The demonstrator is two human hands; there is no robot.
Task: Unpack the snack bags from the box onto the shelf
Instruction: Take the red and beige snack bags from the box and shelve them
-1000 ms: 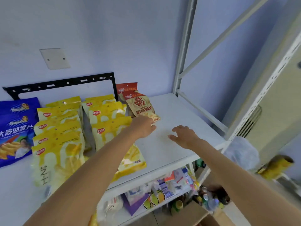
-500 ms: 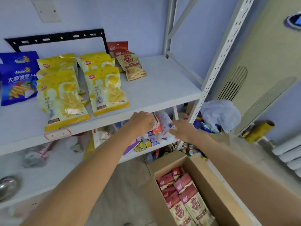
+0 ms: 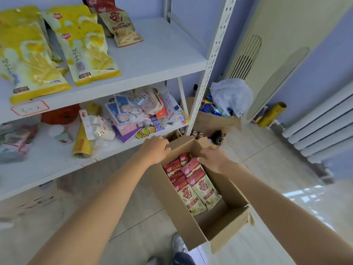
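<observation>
No bag was held. The left hand [image 3: 155, 150] was curled over the far rim of the box [image 3: 215, 232]; the right hand [image 3: 213, 159] lay loosely curled at the bag tops, its grip unclear. Directly beneath, about six red-topped snack bags [image 3: 193, 182] were counted in the box. The reaching step was judged in hand; pinching one bag comes next. Above, two such bags lay on the shelf [image 3: 162, 54].

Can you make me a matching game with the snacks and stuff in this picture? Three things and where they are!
Things:
1. red-and-tan snack bags
2. yellow snack bags
3. white plastic bag

Places:
A. on the upper shelf
B. on the floor beside the shelf post
C. inside the cardboard box

Pairs: 1-C, 2-A, 3-B
</observation>
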